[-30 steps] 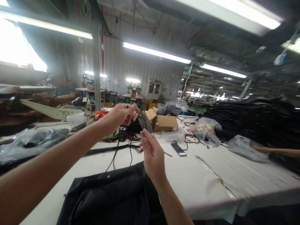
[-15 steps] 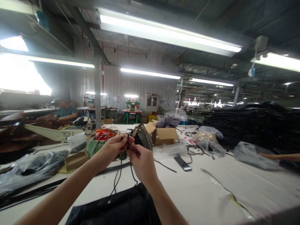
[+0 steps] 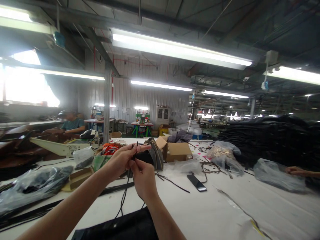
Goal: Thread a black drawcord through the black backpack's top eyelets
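Note:
My left hand (image 3: 123, 158) and my right hand (image 3: 142, 178) meet in front of me above a white table (image 3: 225, 206), fingers pinched together on a thin black cord (image 3: 124, 196). The cord hangs down from the pinch to a black garment (image 3: 125, 228) lying at the near table edge. Both hands are closed on the cord's upper end, the left above, the right just below and touching it.
An open cardboard box (image 3: 175, 150), a dark phone (image 3: 196, 182), plastic bags (image 3: 32, 183), an orange bundle (image 3: 110, 148) and loose cords lie on the table. A tall stack of black fabric (image 3: 270, 140) stands at the right. Another person's hand (image 3: 297, 171) rests at far right; a seated person (image 3: 71, 124) at left.
The hands were apart a second ago, left raised with the cord; they have come together on the cord. The view has tilted up, showing less of the garment.

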The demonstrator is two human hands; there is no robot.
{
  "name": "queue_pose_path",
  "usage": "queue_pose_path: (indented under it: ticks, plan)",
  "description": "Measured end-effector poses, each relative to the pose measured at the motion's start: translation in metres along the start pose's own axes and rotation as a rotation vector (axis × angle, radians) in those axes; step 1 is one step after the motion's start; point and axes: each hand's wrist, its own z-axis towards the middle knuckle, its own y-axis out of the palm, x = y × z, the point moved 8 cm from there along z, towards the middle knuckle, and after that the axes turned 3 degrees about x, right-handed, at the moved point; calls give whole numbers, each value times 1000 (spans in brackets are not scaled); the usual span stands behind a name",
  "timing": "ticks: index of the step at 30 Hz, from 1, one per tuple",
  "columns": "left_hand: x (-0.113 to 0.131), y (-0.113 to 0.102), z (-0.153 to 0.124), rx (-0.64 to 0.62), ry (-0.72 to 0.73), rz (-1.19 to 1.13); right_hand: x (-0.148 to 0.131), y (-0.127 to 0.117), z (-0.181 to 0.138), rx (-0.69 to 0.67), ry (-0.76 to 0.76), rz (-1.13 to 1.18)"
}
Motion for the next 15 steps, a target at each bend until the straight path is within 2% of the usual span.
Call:
queue_pose_path:
  ticks: [7, 11, 15]
  plan:
    - [32, 1, -2, -136, 101, -196, -20, -7, 19, 19, 25, 62]
    - [32, -2, -7, -174, 102, -232, -37, -11, 25, 7, -20, 71]
    - [28, 0, -11, -193, 106, -147, -47, -12, 26, -11, -67, 16]
